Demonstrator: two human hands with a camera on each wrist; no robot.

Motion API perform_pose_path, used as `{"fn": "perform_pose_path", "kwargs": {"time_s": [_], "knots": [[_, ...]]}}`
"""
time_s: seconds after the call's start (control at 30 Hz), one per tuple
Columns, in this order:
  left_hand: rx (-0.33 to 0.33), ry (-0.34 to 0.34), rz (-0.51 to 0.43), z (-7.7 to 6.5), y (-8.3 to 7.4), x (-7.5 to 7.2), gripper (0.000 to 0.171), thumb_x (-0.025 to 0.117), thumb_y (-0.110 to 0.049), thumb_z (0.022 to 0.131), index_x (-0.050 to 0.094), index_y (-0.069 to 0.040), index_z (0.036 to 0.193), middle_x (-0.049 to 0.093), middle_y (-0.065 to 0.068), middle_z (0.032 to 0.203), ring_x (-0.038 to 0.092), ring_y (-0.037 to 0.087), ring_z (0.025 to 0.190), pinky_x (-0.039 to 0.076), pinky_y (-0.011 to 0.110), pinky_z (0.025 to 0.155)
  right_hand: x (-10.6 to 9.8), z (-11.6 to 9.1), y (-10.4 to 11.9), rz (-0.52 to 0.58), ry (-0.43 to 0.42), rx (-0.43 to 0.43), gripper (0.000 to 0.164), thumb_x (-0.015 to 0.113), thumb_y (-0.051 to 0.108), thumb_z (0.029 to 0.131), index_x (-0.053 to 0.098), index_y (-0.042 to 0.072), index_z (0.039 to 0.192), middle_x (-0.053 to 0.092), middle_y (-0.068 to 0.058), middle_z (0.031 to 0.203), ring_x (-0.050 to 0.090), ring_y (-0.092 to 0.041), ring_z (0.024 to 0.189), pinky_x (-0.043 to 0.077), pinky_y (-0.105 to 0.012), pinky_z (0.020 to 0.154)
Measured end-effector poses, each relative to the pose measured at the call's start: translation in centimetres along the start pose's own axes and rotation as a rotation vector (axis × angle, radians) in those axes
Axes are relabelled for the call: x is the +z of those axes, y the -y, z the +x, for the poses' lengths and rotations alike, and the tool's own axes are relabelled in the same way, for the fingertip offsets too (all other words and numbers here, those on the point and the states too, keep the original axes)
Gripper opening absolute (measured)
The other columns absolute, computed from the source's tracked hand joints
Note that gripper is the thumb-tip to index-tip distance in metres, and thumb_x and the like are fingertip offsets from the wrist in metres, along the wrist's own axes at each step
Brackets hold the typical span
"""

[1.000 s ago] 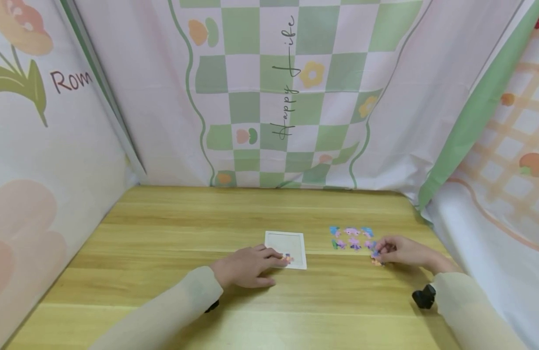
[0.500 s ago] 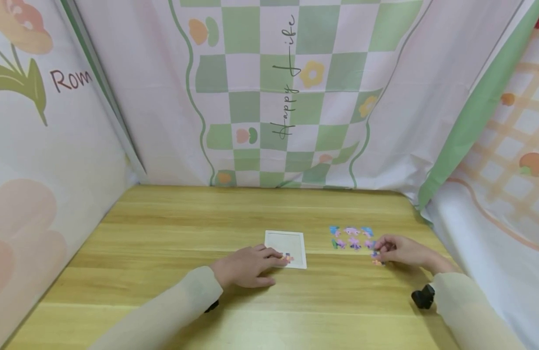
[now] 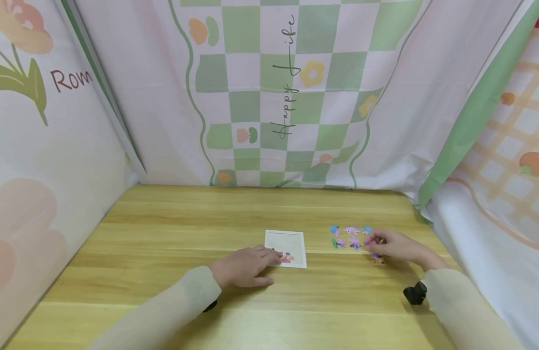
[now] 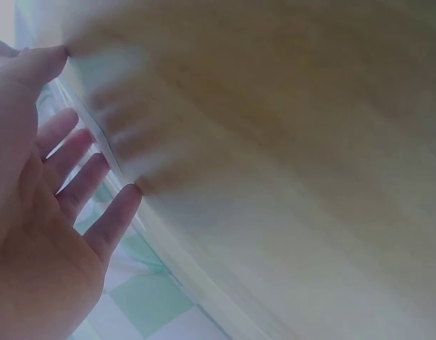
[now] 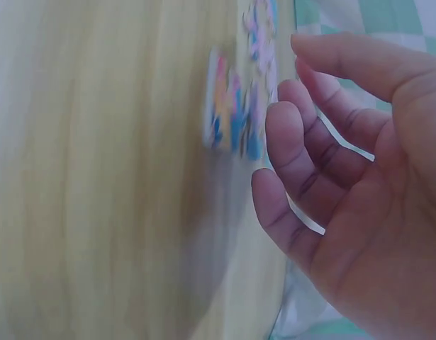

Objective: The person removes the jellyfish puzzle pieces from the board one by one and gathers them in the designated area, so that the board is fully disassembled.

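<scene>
My left hand (image 3: 245, 267) lies at the left side of a white puzzle tray (image 3: 298, 245), its outstretched fingertips over the lower left part. A few pink and orange puzzle pieces (image 3: 287, 257) sit in the tray's bottom row, partly covered by those fingers. In the left wrist view, the fingers (image 4: 83, 188) are extended and spread. My right hand (image 3: 396, 245) hovers at the right end of the loose puzzle pieces (image 3: 354, 242), covering part of that end. In the right wrist view, its fingers bend loosely, thumb near the index fingertip, with nothing visible between them.
An orange and blue puzzle piece (image 3: 377, 259) lies just below the right hand. Loose pieces (image 3: 351, 230) form rows on the wooden table (image 3: 199, 214). Patterned curtains (image 3: 278, 97) enclose the back and sides.
My right hand has shifted left and slightly away from me, uncovering more of the orange and blue piece. The left fingertips have drawn back slightly, showing more of the pieces in the tray.
</scene>
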State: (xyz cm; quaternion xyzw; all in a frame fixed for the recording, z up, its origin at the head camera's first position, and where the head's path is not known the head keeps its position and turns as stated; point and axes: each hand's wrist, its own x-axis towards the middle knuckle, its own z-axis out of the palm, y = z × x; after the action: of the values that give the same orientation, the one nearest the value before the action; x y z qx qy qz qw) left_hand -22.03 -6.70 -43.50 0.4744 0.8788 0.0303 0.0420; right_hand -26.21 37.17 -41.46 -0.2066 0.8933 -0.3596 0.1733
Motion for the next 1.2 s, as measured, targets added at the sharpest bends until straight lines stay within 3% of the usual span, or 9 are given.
{"fn": "perform_pose_path", "kwargs": {"time_s": [0.13, 0.33, 0.6, 0.87, 1.2], "knots": [[0.012, 0.004, 0.011, 0.0, 0.0, 0.0, 0.055, 0.057, -0.039, 0.103, 0.045, -0.008, 0.146, 0.045, 0.005, 0.153, 0.042, 0.021, 0.139, 0.03, 0.032, 0.116, 0.6, 0.7, 1.4, -0.023, -0.001, -0.003, 0.024, 0.061, 0.02, 0.101, 0.061, -0.001, 0.114, 0.059, -0.011, 0.097, 0.057, -0.023, 0.083, 0.053, -0.032, 0.068], [0.011, -0.007, -0.05, -0.1, 0.0, -0.2, 0.044, 0.061, -0.033, 0.102, 0.055, -0.01, 0.138, 0.048, 0.006, 0.148, 0.046, 0.02, 0.135, 0.035, 0.03, 0.113, 1.6, 1.9, 3.5, -0.047, 0.028, -0.045, 0.021, 0.062, 0.02, 0.101, 0.062, 0.002, 0.112, 0.06, -0.01, 0.098, 0.056, -0.02, 0.077, 0.05, -0.029, 0.063], [0.025, -0.022, -0.064, -0.4, 0.3, -0.3, 0.041, 0.061, -0.03, 0.102, 0.056, -0.01, 0.138, 0.05, 0.009, 0.144, 0.048, 0.022, 0.133, 0.037, 0.03, 0.111, 3.9, 4.0, 6.0, -0.099, 0.061, -0.139, 0.018, 0.067, 0.02, 0.098, 0.064, 0.005, 0.107, 0.062, -0.003, 0.096, 0.057, -0.019, 0.088, 0.05, -0.026, 0.072], [0.037, -0.044, -0.076, -0.7, 0.4, -0.5, 0.04, 0.061, -0.028, 0.102, 0.058, -0.011, 0.138, 0.051, 0.011, 0.144, 0.049, 0.024, 0.131, 0.04, 0.032, 0.11, 6.3, 6.3, 8.3, -0.161, 0.085, -0.173, 0.022, 0.069, 0.024, 0.097, 0.069, 0.01, 0.114, 0.067, 0.0, 0.108, 0.062, -0.018, 0.099, 0.052, -0.033, 0.084], [0.001, -0.009, -0.081, -0.7, 0.5, -0.7, 0.045, 0.062, -0.032, 0.101, 0.056, -0.015, 0.142, 0.049, 0.008, 0.147, 0.048, 0.022, 0.132, 0.042, 0.034, 0.108, 9.4, 8.5, 10.5, -0.171, 0.104, -0.264, 0.028, 0.072, 0.024, 0.094, 0.072, 0.01, 0.119, 0.067, -0.002, 0.114, 0.06, -0.014, 0.091, 0.052, -0.035, 0.08]]}}
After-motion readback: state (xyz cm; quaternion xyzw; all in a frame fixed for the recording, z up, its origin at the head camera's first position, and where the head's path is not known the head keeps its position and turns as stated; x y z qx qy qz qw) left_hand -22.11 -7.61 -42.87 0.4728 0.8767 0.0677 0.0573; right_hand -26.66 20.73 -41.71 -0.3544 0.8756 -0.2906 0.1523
